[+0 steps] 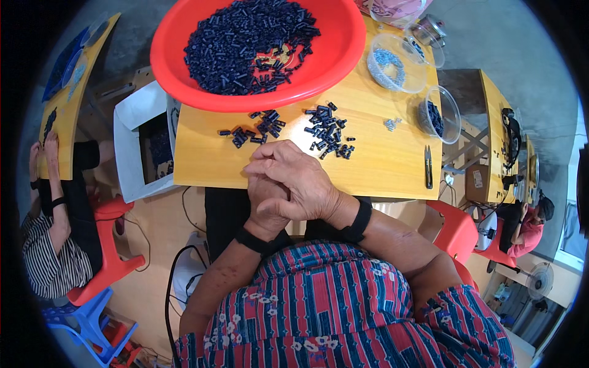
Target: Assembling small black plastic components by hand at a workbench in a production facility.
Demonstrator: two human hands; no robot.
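My right hand [300, 178] lies across my left hand [267, 199] at the near edge of a wooden table. The right fingers reach over the left hand, thumb apart, with no object in them. My left fingers are mostly hidden underneath. Just beyond my hands are two loose piles of small black cylindrical plastic parts: the left pile [261, 127] and the right pile [330, 132]. Behind them a big red basin [343, 49] holds a heap of the same dark parts [245, 43]. Neither hand touches the parts.
At the right are a clear tub [408, 83] of small light-coloured pieces, a tipped tub [451, 116] of dark parts, tiny clear pieces [392, 124] and black-handled snips [428, 167]. A white box [126, 135] stands left of the table [368, 178]. Other people sit at tables on both sides.
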